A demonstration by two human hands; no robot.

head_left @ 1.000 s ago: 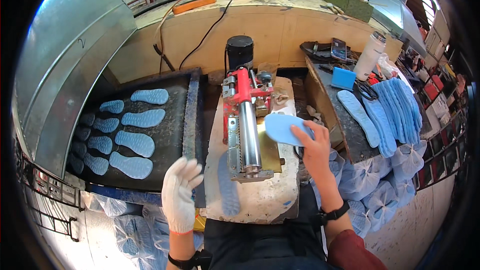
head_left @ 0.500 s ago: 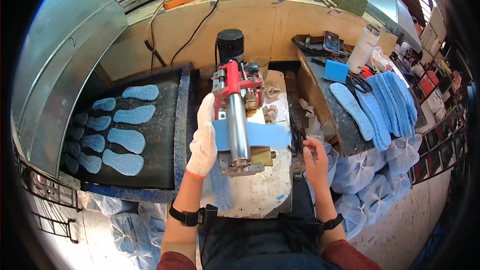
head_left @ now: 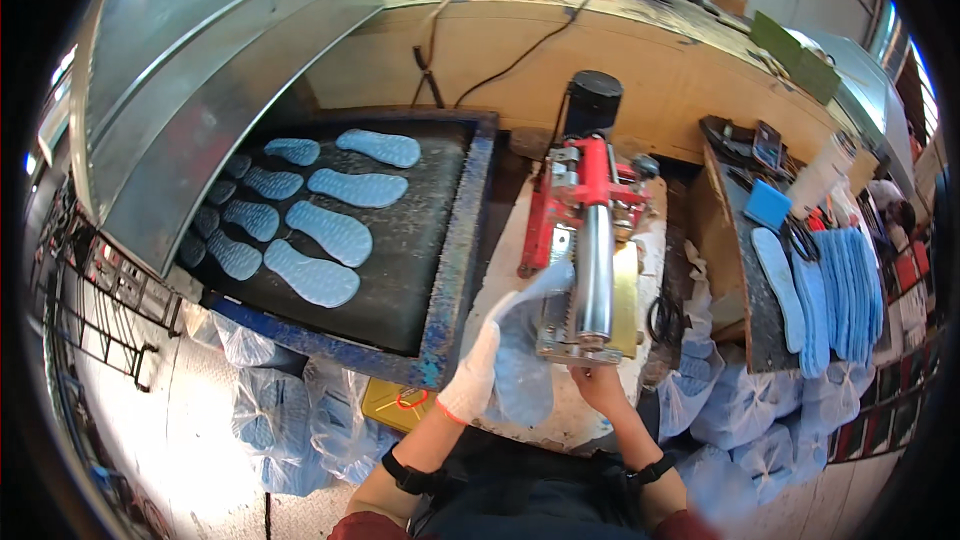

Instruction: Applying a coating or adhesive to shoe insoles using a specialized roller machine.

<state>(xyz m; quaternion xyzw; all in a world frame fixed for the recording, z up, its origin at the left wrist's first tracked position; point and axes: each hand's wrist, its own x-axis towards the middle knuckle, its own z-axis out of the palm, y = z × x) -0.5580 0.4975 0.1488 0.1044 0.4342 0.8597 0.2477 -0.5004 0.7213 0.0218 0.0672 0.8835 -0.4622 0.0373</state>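
My left hand (head_left: 478, 370), in a white knit glove, is closed at the left of the roller machine on the end of a blue insole (head_left: 545, 285). That insole is bent upward and blurred, with its other end at the steel roller (head_left: 596, 275). Below it another blue insole shape (head_left: 523, 385) lies on the pale bench beside the glove. My bare right hand (head_left: 598, 388) is at the front edge of the machine, just under the roller's end; its fingers are mostly hidden there. The machine has a red frame (head_left: 600, 175) and a black motor (head_left: 593, 98).
Several blue insoles (head_left: 330, 230) lie on a black conveyor belt (head_left: 400, 280) at the left, some under a metal hood (head_left: 250, 50). On the right table (head_left: 735, 280) are stacked insoles (head_left: 845, 290), scissors (head_left: 800, 238), a phone and a white bottle. Bagged insoles (head_left: 745, 405) crowd below.
The view has swung left. The insole that stuck out right of the roller now shows on its left, in my gloved hand. My right hand has moved in to the machine's front edge.
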